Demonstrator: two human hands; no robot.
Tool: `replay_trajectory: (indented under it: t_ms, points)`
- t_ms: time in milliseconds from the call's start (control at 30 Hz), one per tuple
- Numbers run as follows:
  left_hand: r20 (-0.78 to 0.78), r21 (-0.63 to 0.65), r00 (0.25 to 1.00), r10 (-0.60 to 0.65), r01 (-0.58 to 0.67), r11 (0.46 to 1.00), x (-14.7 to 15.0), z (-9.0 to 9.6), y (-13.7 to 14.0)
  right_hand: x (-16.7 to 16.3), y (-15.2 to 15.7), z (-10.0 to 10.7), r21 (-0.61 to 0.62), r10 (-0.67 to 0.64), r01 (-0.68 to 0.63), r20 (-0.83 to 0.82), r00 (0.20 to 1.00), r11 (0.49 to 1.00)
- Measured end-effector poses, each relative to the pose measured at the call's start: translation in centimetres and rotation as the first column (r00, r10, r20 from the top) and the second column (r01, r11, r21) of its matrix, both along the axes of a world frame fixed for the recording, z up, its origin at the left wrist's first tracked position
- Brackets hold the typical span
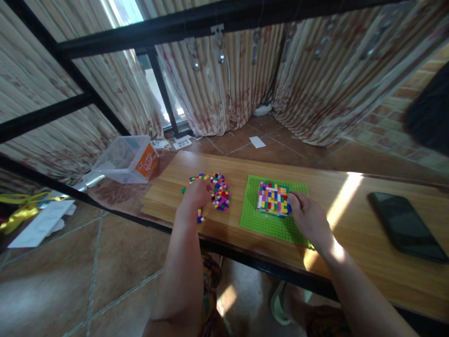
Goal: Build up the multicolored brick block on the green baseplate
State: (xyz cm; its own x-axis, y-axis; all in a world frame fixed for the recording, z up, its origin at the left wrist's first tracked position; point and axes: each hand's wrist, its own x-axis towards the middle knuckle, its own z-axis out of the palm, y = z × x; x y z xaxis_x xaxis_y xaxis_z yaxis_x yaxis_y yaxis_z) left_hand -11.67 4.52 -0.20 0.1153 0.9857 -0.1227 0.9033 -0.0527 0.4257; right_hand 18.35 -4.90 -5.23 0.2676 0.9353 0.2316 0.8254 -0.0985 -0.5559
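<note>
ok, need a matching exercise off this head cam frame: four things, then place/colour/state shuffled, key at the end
Things
1. left hand
2. right hand
3. baseplate
4. phone

Descriptions
A. bright green, under the multicoloured brick build
B. beside the pile of loose bricks
C. dark-screened, lying flat near the picture's right edge
D. fingers at the right-hand edge of the brick build

Pairs: 1-B, 2-D, 3-A, 4-C
</note>
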Motion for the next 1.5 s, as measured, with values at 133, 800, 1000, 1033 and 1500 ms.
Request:
replay_trajectory:
  t_ms: [133,800,1000,1033,1500]
  points:
    - [-0.033,-0.025,0.999,0.003,-0.004,1.0,0.7,-0.2,-0.4,0.0,0.0,0.0,-0.018,0.003,-0.003,-0.011,1.0,1.0]
    - [0.373,0.113,0.928,-0.024,-0.019,0.993,1.6,-0.6,1.0,-0.5,0.1,0.5,-0.047,-0.012,0.011,-0.012,1.0,0.999]
    - [0.594,0.145,0.765,-0.248,0.202,0.969,6.6,-1.4,0.1,-0.5,0.1,0.4,-0.039,-0.008,0.007,-0.038,0.999,0.999]
    - [0.607,0.142,0.746,-0.274,0.238,0.961,7.4,-1.6,-0.1,-0.5,0.1,0.5,-0.038,-0.01,0.008,-0.043,0.999,0.999]
    - [0.53,0.236,0.77,-0.356,0.269,0.934,10.6,-2.2,-0.9,-1.0,0.0,1.2,-0.066,-0.024,0.02,-0.058,0.998,0.998]
